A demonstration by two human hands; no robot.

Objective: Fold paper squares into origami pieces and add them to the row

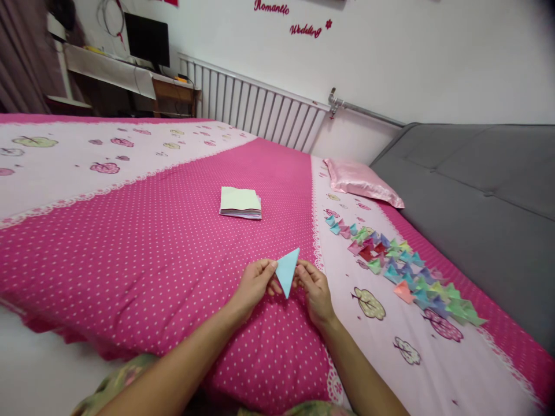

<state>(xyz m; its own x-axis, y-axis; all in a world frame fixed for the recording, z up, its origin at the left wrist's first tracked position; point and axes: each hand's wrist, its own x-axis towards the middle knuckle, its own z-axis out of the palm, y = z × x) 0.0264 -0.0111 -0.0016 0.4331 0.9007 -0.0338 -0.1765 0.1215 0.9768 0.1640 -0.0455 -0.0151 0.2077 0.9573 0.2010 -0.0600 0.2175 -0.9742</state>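
A light blue paper folded into a triangle [287, 270] is held just above the pink dotted bedspread [165, 242]. My left hand [255, 284] pinches its left edge with closed fingers. My right hand [315, 289] grips its right edge, fingers curled. A stack of square coloured papers [240, 203], pale green sheet on top, lies farther back on the bed. To the right, several folded paper pieces [405, 270] in many colours lie in a row on the pale part of the cover.
A pink satin pillow [362, 181] lies at the bed's far right by a grey upholstered headboard [481, 196]. A white radiator [260, 107] lines the wall behind. A desk with a dark monitor [147, 40] stands at the back left.
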